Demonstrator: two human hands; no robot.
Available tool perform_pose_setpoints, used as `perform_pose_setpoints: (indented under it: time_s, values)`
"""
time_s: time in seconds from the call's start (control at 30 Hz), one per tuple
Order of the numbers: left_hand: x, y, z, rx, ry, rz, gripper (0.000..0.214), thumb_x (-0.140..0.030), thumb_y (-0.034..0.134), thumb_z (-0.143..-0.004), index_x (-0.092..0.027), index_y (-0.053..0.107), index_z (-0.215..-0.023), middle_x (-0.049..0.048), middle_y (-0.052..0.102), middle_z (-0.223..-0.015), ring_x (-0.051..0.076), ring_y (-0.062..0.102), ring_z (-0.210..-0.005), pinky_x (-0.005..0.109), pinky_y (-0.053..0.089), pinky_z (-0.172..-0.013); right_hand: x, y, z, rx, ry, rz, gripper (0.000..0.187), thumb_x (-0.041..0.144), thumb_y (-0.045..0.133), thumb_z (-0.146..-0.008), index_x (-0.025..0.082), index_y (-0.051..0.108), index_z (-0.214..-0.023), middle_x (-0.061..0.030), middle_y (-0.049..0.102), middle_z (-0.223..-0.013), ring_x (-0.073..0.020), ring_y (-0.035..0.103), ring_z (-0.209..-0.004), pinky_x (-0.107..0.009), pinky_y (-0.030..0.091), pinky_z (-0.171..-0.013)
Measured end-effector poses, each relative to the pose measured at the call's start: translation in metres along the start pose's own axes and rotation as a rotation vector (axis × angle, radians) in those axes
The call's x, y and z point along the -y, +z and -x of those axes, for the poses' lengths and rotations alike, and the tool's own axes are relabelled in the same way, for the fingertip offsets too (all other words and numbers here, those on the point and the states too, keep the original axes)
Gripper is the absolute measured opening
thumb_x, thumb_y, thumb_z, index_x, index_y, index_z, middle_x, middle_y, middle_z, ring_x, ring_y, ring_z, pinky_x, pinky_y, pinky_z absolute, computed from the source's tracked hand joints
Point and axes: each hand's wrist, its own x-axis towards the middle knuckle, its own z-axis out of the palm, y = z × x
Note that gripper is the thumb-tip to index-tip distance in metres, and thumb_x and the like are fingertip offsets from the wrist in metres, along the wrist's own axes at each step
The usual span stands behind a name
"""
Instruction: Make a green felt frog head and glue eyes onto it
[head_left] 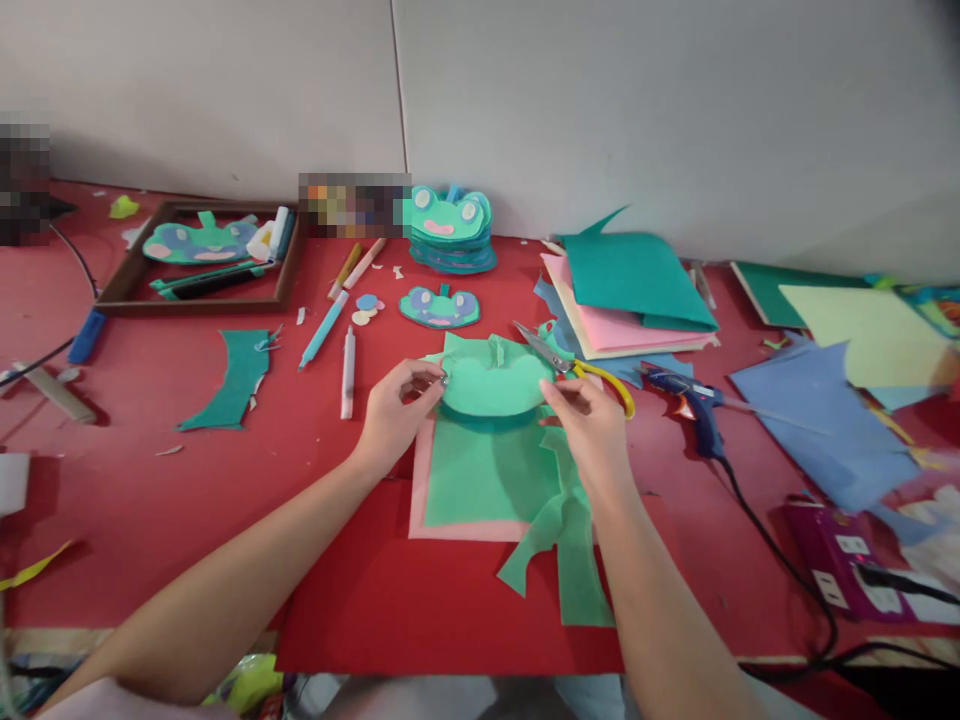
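Between my two hands I hold up a light green felt cutout [495,390] with a wavy top edge and rounded bottom. My left hand [401,405] pinches its left end, where a small shiny bit shows at the fingertips. At the right end, my right hand [585,415] grips it between thumb and fingers. Below the cutout lies a green felt sheet [480,480] over a pale pink sheet [418,500]. Green felt offcuts [581,560] hang along the right side. Yellow-handled scissors [600,380] lie with parted blades just beyond my right hand.
A stack of frog faces [450,230] and a single frog face [439,307] lie ahead. Left are a brown tray [195,305], markers [324,330] and a teal scrap [232,385]. Right are felt sheets [637,280], a blue glue gun [697,405] and a purple power strip [832,555].
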Motion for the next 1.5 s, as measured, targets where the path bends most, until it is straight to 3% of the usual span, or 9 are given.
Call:
perform_pose_setpoints:
  time_s: [0.33, 0.57, 0.77, 1.03, 1.5]
  values:
    - [-0.003, 0.002, 0.002, 0.07, -0.117, -0.014, 0.012, -0.025, 0.059, -0.075, -0.019, 0.058, -0.085, 0.0004, 0.062, -0.076, 0.011, 0.06, -0.064, 0.023, 0.051, -0.058, -0.008, -0.005, -0.001, 0.02, 0.097, 0.029, 0.032, 0.047, 0.072, -0.057, 0.018, 0.059, -0.063, -0.0018, 0.056, -0.064, -0.0195, 0.06, -0.063, -0.035, 0.057, -0.05]
    - [0.0, 0.001, 0.002, 0.074, -0.067, -0.18, 0.011, -0.021, 0.058, -0.073, -0.018, 0.059, -0.084, 0.0007, 0.063, -0.078, 0.011, 0.06, -0.069, 0.025, 0.052, -0.068, -0.009, -0.003, 0.003, 0.063, 0.113, 0.068, 0.035, 0.049, 0.07, -0.059, 0.017, 0.058, -0.064, 0.0017, 0.054, -0.057, -0.0139, 0.057, -0.053, -0.029, 0.056, -0.049]
    - [0.003, 0.0, 0.002, 0.083, -0.086, -0.223, 0.013, -0.021, 0.058, -0.073, -0.018, 0.058, -0.085, 0.001, 0.063, -0.077, 0.012, 0.061, -0.07, 0.024, 0.051, -0.067, -0.015, -0.003, 0.001, 0.066, 0.164, 0.082, 0.035, 0.048, 0.072, -0.058, 0.017, 0.058, -0.065, 0.0015, 0.056, -0.057, -0.0149, 0.058, -0.054, -0.031, 0.056, -0.05]
    - [-0.003, 0.0, 0.004, 0.113, -0.022, -0.419, 0.015, -0.02, 0.059, -0.072, -0.021, 0.059, -0.087, -0.0006, 0.065, -0.076, 0.013, 0.061, -0.069, 0.027, 0.05, -0.071, -0.012, 0.001, 0.007, 0.026, 0.003, 0.317, 0.035, 0.052, 0.065, -0.066, 0.019, 0.053, -0.064, 0.0005, 0.059, -0.057, -0.0158, 0.06, -0.051, -0.029, 0.05, -0.051]
    - [0.001, 0.002, 0.001, 0.085, -0.003, -0.419, 0.014, -0.02, 0.057, -0.073, -0.021, 0.057, -0.088, -0.0004, 0.064, -0.077, 0.012, 0.06, -0.067, 0.026, 0.05, -0.068, -0.011, 0.003, 0.01, 0.055, -0.097, 0.445, 0.031, 0.047, 0.061, -0.072, 0.02, 0.049, -0.063, 0.0019, 0.057, -0.054, -0.0155, 0.059, -0.048, -0.028, 0.047, -0.053]
